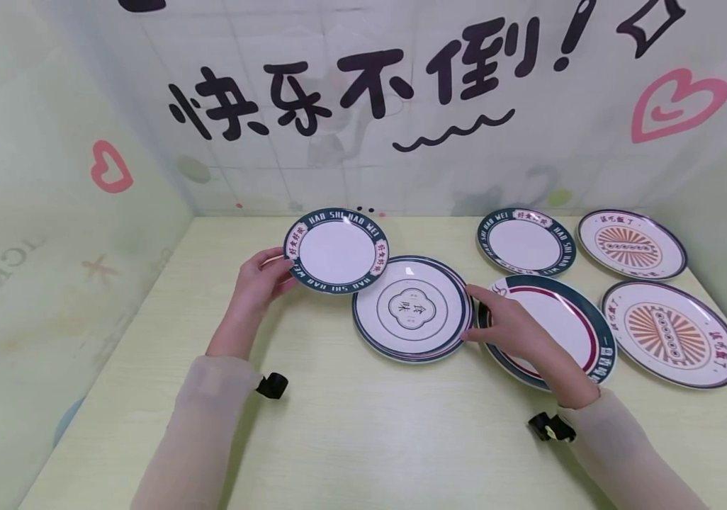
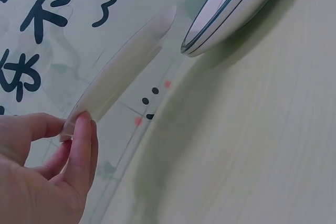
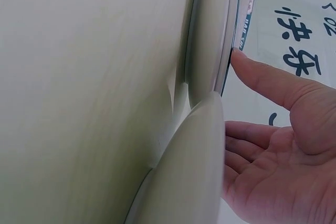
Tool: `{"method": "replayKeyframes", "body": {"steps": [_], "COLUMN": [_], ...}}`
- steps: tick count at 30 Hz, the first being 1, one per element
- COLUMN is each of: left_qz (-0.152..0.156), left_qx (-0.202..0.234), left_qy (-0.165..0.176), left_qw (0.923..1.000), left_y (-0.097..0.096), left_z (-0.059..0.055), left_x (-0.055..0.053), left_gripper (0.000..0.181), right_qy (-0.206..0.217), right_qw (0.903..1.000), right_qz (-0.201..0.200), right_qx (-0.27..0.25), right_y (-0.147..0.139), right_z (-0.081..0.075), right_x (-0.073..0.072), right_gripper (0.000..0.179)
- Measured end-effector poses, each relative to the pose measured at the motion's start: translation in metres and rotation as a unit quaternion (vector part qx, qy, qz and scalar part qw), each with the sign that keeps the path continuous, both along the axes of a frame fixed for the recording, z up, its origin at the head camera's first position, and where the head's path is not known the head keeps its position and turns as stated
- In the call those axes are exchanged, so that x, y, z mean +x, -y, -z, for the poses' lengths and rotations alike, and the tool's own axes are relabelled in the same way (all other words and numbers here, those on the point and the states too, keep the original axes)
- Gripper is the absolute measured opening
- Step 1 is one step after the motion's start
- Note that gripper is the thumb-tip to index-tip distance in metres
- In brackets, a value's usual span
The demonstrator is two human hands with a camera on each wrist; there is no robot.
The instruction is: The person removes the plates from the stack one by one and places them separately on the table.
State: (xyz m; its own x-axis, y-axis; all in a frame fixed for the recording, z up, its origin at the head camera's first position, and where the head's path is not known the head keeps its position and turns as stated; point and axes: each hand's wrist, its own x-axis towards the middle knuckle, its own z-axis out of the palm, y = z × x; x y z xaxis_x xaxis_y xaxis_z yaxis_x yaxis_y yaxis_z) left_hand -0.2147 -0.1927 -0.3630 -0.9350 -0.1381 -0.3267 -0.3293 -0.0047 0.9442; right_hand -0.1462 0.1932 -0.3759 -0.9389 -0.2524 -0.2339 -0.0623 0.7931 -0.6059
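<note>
My left hand (image 1: 260, 278) pinches the left rim of a small white plate (image 1: 336, 253) with a dark green lettered border. In the left wrist view this plate (image 2: 118, 72) is tilted and raised off the table, thumb on one face and fingers on the other. Just right of it lies a white plate (image 1: 411, 336) with thin dark rings and a flower-shaped emblem, apparently stacked on another. The raised plate overlaps its upper left edge in the head view. My right hand (image 1: 506, 322) is at that plate's right edge, fingers spread, thumb (image 3: 257, 74) touching the rim.
Beneath my right hand lies a green-and-red-ringed plate (image 1: 561, 319). Behind it is another green-bordered plate (image 1: 526, 242). Two plates with orange sunburst prints, one at the back (image 1: 631, 244) and one nearer (image 1: 672, 336), lie at the right. Printed walls enclose the pale table (image 1: 363, 439).
</note>
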Motion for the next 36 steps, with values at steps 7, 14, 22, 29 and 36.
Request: {"method": "replayKeyframes", "body": {"steps": [7,14,22,29,36], "left_qz": [-0.035,-0.063,-0.081,-0.097,-0.097], "left_qx": [0.041,0.065,0.069,0.065,0.061], "left_qy": [-0.006,0.005,0.011,0.02,0.028], "left_qw": [0.9985,0.9959,0.9943,0.993,0.993], "left_y": [0.0,-0.001,-0.004,-0.006,-0.009], "left_z": [0.004,0.012,0.02,0.026,0.03], "left_x": [-0.007,-0.014,-0.019,-0.025,-0.028], "left_gripper": [0.053,0.053,0.054,0.054,0.053], "right_qy": [0.001,0.001,-0.001,0.0,-0.002], "right_qw": [1.0,1.0,1.0,0.9999,0.9999], "right_qz": [0.002,0.004,0.006,0.01,0.01], "right_qx": [-0.001,0.002,0.002,-0.004,-0.005], "right_y": [0.0,-0.001,-0.002,-0.003,-0.003], "right_z": [0.0,0.001,0.003,0.005,0.007], "right_x": [0.0,-0.002,-0.002,-0.002,-0.002], "right_gripper": [0.082,0.082,0.082,0.082,0.082]}}
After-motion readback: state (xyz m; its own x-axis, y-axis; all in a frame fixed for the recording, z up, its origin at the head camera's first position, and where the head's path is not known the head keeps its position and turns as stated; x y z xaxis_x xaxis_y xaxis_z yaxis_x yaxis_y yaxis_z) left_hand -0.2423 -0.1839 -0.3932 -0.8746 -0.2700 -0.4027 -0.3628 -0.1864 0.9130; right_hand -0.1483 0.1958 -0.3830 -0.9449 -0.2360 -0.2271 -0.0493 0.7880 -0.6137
